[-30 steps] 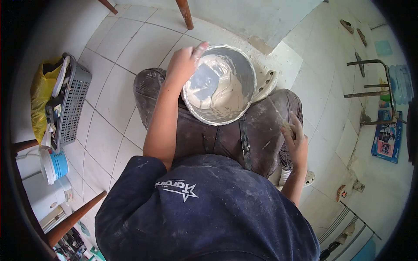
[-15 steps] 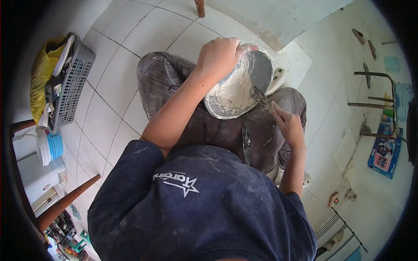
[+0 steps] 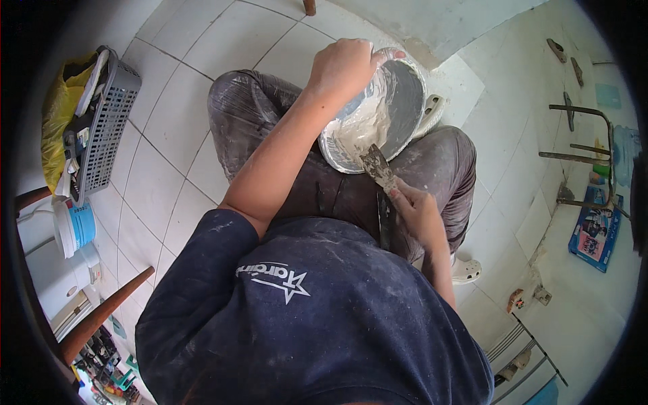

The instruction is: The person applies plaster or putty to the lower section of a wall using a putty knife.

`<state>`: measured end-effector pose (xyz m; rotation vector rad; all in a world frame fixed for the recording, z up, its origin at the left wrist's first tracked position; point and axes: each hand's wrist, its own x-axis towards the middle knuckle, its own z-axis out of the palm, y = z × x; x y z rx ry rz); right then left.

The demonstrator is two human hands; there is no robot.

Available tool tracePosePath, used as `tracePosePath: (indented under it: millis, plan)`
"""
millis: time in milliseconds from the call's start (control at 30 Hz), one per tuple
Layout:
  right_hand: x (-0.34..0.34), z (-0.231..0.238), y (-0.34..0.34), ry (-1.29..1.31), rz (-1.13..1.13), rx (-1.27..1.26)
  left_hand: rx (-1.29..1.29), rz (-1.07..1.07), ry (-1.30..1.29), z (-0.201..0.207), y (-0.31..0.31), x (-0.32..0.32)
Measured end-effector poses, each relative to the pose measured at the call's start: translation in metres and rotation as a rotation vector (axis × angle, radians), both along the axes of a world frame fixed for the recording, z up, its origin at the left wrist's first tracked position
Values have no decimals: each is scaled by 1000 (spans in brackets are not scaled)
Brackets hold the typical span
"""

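A round bucket (image 3: 407,101) with a whitish, smeared rim is tilted over my lap. Pale, thick paste (image 3: 361,128) coats its lower inside, while the upper inner wall shows grey. My left hand (image 3: 345,67) is closed over the bucket's far left rim, some fingers hidden behind it. In my right hand (image 3: 420,212) is a putty knife (image 3: 379,167), its blade caked with paste. The blade's tip reaches the near edge of the bucket's mouth; I cannot tell whether it touches the rim.
White floor tiles (image 3: 169,121) surround my crossed legs. To the left stand a grey plastic basket (image 3: 108,121) with a yellow bag and a white-and-blue bucket (image 3: 79,226). Wooden chair legs (image 3: 108,314) are lower left. A metal frame (image 3: 587,152) and a blue box (image 3: 594,229) are at right.
My right hand and the putty knife have moved left and toward me, the blade drawing from inside the bucket to its near rim. The bucket and my left hand have shifted slightly up in view.
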<state>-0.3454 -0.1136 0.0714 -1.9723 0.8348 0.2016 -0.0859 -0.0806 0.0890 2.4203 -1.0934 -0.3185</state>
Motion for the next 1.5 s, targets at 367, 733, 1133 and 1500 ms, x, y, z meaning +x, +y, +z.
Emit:
tracePosePath:
  millis: [367, 733, 1133, 1500]
  plan:
    - [4, 4, 13, -191, -330, 438, -101, 35, 86, -51, 4, 68]
    - [-1, 3, -85, -116, -116, -229, -179, -34, 321, -86, 9, 83]
    - [-9, -10, -15, -142, -102, 144, -142, 37, 407, -109, 4, 100]
    - [-20, -42, -63, -256, -381, 60, -219, 136, 538, -137, 11, 120]
